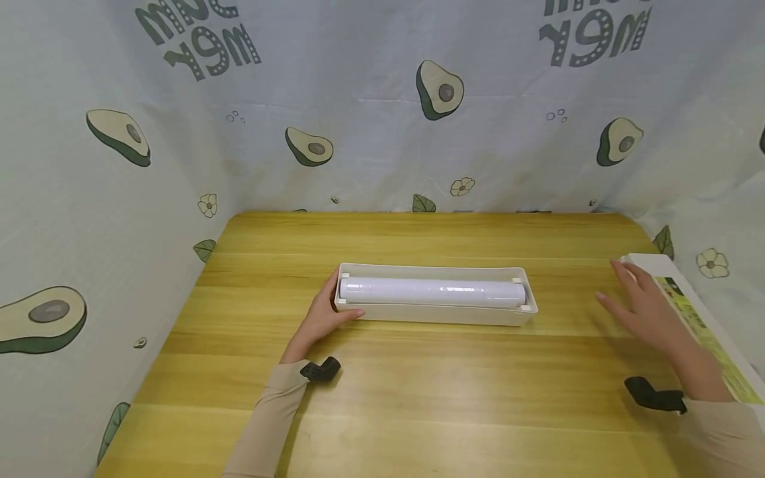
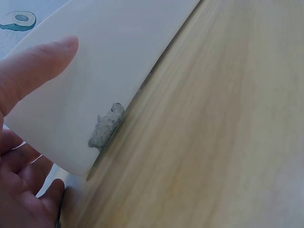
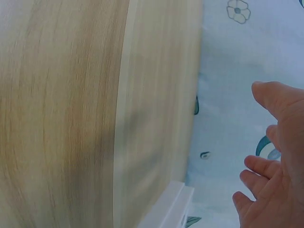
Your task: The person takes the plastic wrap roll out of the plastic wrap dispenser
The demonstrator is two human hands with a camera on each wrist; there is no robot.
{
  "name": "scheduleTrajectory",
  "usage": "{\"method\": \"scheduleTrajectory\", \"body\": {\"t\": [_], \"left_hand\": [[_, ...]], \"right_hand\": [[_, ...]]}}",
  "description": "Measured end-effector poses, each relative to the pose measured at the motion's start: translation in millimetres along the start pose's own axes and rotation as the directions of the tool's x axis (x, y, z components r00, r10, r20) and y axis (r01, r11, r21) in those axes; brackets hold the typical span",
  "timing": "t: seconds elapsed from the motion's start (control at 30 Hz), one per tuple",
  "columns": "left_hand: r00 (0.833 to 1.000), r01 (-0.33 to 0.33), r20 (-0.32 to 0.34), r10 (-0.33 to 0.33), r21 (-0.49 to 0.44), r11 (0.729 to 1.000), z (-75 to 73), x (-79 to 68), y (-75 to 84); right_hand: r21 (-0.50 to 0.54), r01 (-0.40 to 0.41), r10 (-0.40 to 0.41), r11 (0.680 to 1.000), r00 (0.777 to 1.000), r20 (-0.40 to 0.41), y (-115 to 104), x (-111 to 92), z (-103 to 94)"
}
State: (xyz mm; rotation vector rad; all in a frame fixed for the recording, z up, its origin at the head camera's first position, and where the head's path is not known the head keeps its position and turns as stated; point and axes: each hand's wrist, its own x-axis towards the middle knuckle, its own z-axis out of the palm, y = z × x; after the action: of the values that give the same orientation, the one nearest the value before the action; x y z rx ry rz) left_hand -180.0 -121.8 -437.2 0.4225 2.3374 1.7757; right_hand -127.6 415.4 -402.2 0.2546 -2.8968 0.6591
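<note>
In the head view, a long white box [image 1: 442, 315] lies crosswise on the table, its top uncovered. A shiny whitish roll of film [image 1: 430, 292] lies inside it, end to end. My left hand [image 1: 319, 317] grips the box's left end, thumb along the front wall and fingers around the end. The left wrist view shows that thumb over the white wall, close to a grey crumpled patch [image 2: 108, 127] at its lower edge. At the right, my right hand [image 1: 651, 318] holds nothing, fingers spread, beside a long white piece with a yellow-green label [image 1: 696, 322].
The wooden table [image 1: 418, 398] has rounded far corners. A curtain printed with avocados [image 1: 376, 146] hangs behind it and at both sides. The labelled white piece lies along the table's right edge, partly covered by the right hand in the head view.
</note>
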Motion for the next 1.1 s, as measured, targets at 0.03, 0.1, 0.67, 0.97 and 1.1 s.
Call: {"method": "scheduleTrajectory", "body": {"t": [0.03, 0.1, 0.67, 0.97, 1.1], "left_hand": [[1.0, 0.0, -0.001, 0.0, 0.003, 1.0, -0.2, -0.1, -0.3], [1.0, -0.003, 0.0, 0.003, -0.002, 1.0, -0.2, -0.1, -0.1], [1.0, -0.011, -0.008, 0.012, 0.02, 1.0, -0.9, 4.9, -16.8], [0.999, -0.031, -0.029, 0.032, 0.033, 0.999, 1.0, 8.5, -30.7], [0.999, -0.031, -0.025, 0.032, 0.024, 0.999, 1.0, 9.0, -30.0]], "right_hand": [[0.002, 0.002, -0.002, 1.0, 1.0, 0.001, -1, 1, 0.4], [0.01, -0.001, 0.001, 1.0, 1.0, 0.007, -3, 1, 1.2], [0.007, 0.047, -0.047, 0.999, 0.999, 0.006, -11, 6, 7.0], [0.001, 0.033, -0.033, 0.999, 0.999, 0.026, -18, 9, 9.9], [0.013, 0.043, -0.044, 0.999, 0.999, 0.027, -21, 10, 9.9]]}}
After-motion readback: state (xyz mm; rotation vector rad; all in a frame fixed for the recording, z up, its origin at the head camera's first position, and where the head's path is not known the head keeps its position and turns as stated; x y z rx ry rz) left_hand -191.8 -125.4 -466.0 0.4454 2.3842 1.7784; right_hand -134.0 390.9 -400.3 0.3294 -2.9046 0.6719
